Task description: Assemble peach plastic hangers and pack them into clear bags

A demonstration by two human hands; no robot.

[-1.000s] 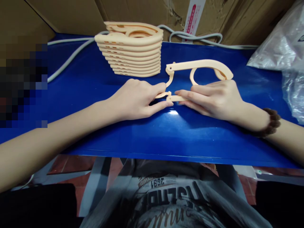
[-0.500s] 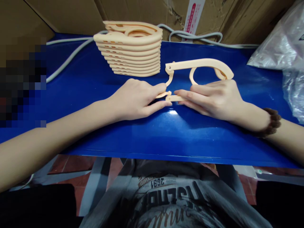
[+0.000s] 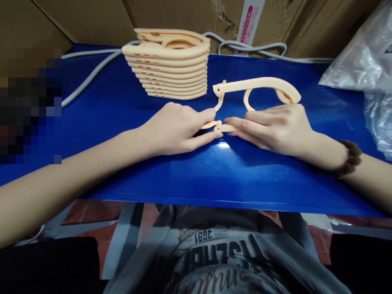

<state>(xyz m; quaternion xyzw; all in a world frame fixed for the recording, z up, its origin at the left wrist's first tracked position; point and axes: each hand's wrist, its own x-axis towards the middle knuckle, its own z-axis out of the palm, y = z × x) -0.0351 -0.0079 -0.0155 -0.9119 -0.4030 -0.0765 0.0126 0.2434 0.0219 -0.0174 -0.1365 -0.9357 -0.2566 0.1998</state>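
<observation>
a stack of peach plastic hangers (image 3: 168,61) sits toward the back of the blue tabletop (image 3: 196,171), just behind the left hand (image 3: 176,128). a grey cable (image 3: 92,69) runs along the back edge and loops behind the stack, in front of the cardboard boxes (image 3: 92,18). a crinkled clear plastic bag (image 3: 364,65) lies at the far right, well apart from the hands. nothing stands between the hands and the stack.

a single folding hanger (image 3: 254,85) lies flat on the tabletop between and just beyond the two hands, its curved arm reaching back to the right. the left hand pinches one small end piece of it between thumb and forefinger; the right hand (image 3: 275,128), with a beaded bracelet (image 3: 349,159) at the wrist, grips the adjoining bar, fingers laid flat over it. the fingertips of both hands nearly touch at the joint.
</observation>
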